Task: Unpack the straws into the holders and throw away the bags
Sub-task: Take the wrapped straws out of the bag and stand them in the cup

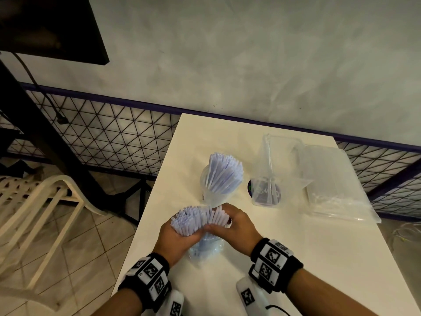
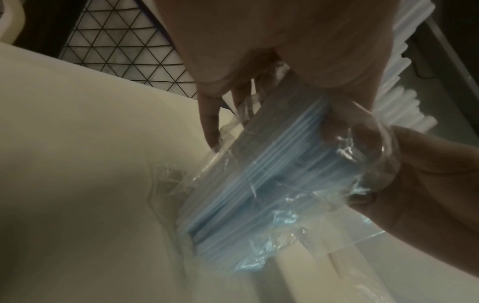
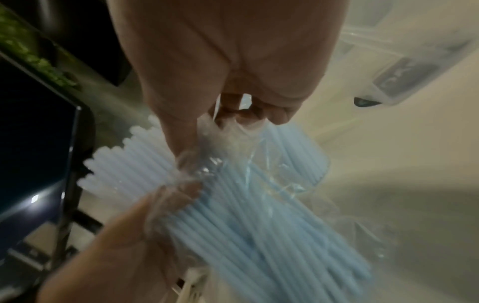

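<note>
The straws (image 1: pixel 198 218) stand half out of their crinkled bag (image 1: pixel 202 249) above the tabletop (image 1: pixel 296 258), just before the filled holder (image 1: pixel 216 190). Left hand (image 1: pixel 175 240) wraps the bundle; right hand (image 1: pixel 237 226) pinches the film. Light, slick, loose: best held mid-bundle.

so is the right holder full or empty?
Nearly empty: the clear right holder shows only one or two straws, while the left holder is packed with straws.
</note>
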`<state>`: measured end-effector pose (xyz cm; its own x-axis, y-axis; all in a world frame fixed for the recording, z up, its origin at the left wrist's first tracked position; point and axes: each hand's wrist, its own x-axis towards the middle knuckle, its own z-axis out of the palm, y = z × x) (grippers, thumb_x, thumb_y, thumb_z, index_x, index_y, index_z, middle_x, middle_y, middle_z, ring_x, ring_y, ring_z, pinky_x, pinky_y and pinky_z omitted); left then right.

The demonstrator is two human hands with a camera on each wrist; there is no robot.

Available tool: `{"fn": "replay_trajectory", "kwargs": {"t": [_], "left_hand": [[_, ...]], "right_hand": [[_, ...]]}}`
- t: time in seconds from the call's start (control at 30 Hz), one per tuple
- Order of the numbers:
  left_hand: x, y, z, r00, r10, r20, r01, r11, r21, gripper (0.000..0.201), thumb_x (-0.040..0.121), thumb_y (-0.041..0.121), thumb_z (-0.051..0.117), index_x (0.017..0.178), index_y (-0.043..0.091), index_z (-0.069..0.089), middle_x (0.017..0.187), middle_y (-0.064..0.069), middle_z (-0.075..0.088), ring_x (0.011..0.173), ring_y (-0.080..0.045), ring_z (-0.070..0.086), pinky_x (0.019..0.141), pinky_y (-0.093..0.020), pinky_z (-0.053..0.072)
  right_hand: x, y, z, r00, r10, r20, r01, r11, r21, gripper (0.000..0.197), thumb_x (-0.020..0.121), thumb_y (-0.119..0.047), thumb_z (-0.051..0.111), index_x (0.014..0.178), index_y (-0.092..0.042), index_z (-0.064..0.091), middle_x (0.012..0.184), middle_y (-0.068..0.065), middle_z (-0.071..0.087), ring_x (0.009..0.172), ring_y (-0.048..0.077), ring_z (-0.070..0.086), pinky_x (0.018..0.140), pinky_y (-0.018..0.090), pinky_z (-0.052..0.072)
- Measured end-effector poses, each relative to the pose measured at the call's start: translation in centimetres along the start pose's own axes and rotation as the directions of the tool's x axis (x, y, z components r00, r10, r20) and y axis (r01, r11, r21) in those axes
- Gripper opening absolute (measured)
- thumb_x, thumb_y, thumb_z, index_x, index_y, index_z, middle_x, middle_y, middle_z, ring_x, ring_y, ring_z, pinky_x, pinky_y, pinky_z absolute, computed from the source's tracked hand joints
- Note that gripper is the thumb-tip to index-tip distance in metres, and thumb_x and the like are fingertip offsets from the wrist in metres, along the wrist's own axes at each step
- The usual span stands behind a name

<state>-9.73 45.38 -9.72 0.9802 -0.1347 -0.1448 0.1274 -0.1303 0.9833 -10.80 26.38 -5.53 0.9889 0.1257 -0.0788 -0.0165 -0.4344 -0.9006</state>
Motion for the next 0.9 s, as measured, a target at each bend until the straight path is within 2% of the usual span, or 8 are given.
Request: {"fn": "replay_trajectory", "kwargs": {"t": [0.1,0.17,0.27,0.4,0.5,0.7,0.8,0.9], "left_hand": [[0.1,0.1,-0.1,1.0,-0.003,-0.015,0.002,0.999,-0.041,0.047,0.063,0.022,0.088,0.106,0.021,0.069,0.1,0.005,0.075,0.095,-0.008,0.071,0.083,-0.022,0.056],[0.4,0.5,-0.2,1.0,0.011,-0.021,-0.013,0.998,-0.063,0.055,0.055,0.034,0.084,0.105,0.017,0.07,0.1,0.0,0.075,0.094,-0.012,0.071,0.085,-0.03,0.056],[0.6,0.9,-0.3,0.999,0.04,0.0,-0.04,0.998,-0.039,0.062,0.052,0.038,0.081,0.107,0.016,0.067,0.099,0.0,0.074,0.094,-0.011,0.07,0.084,-0.026,0.056],[0.4,1.1,-0.1,0.998,0.066,0.022,-0.066,0.998,-0.021,0.063,0.056,0.029,0.085,0.114,0.021,0.062,0.107,0.002,0.07,0.101,-0.009,0.067,0.086,-0.02,0.053],[0.3,1.3,0.2,0.998,0.064,0.024,-0.064,0.998,-0.001,0.061,0.06,0.007,0.088,0.112,0.021,0.059,0.106,0.001,0.069,0.098,-0.004,0.066,0.081,-0.011,0.05],[0.4,1.4,0.4,0.998,0.052,0.035,-0.053,0.998,0.022,0.061,0.06,-0.004,0.086,0.113,0.01,0.058,0.103,-0.001,0.068,0.093,-0.004,0.066,0.077,-0.008,0.049],[0.4,1.5,0.4,0.998,0.046,0.047,-0.045,0.999,-0.013,0.055,0.06,0.01,0.087,0.109,0.011,0.062,0.099,-0.003,0.07,0.092,-0.008,0.068,0.08,-0.015,0.052],[0.5,1.6,0.1,0.998,0.028,0.06,-0.025,0.998,-0.049,0.051,0.055,0.032,0.084,0.099,0.011,0.067,0.092,-0.005,0.073,0.089,-0.018,0.071,0.08,-0.031,0.057]], "right_hand": [[0.2,0.2,0.2,0.995,-0.092,-0.044,0.088,0.992,-0.089,0.018,0.086,-0.028,0.077,0.101,-0.02,0.07,0.092,-0.014,0.066,0.083,-0.002,0.06,0.075,0.008,0.041],[0.5,0.1,0.2,0.984,-0.174,-0.037,0.16,0.955,-0.248,0.031,0.089,-0.041,0.068,0.107,-0.017,0.071,0.102,-0.01,0.068,0.091,0.004,0.056,0.081,0.007,0.036],[1.1,0.6,0.0,0.978,-0.205,0.046,0.207,0.897,-0.391,0.037,0.091,-0.045,0.06,0.112,-0.017,0.071,0.113,-0.006,0.068,0.096,0.01,0.049,0.084,0.007,0.031],[0.9,1.4,0.2,0.993,-0.118,-0.023,0.111,0.971,-0.21,0.027,0.085,-0.036,0.074,0.102,-0.016,0.073,0.097,-0.011,0.068,0.089,0.004,0.059,0.079,0.012,0.039],[0.8,1.4,0.3,0.995,-0.099,-0.01,0.097,0.986,-0.133,0.017,0.084,-0.027,0.078,0.098,-0.016,0.073,0.086,-0.019,0.066,0.082,-0.005,0.061,0.076,0.009,0.041],[1.3,0.7,0.0,0.971,-0.238,0.026,0.233,0.914,-0.331,0.044,0.075,-0.057,0.062,0.086,-0.017,0.076,0.094,0.0,0.069,0.084,0.008,0.05,0.079,0.009,0.032],[1.1,0.5,-0.1,0.976,-0.213,0.046,0.216,0.925,-0.312,0.047,0.073,-0.056,0.065,0.084,-0.012,0.075,0.09,0.002,0.069,0.082,0.012,0.058,0.073,0.023,0.045],[0.9,0.5,0.2,0.968,-0.232,0.098,0.252,0.898,-0.36,0.034,0.08,-0.045,0.07,0.088,-0.012,0.075,0.096,0.002,0.068,0.087,0.013,0.059,0.077,0.019,0.043]]}}
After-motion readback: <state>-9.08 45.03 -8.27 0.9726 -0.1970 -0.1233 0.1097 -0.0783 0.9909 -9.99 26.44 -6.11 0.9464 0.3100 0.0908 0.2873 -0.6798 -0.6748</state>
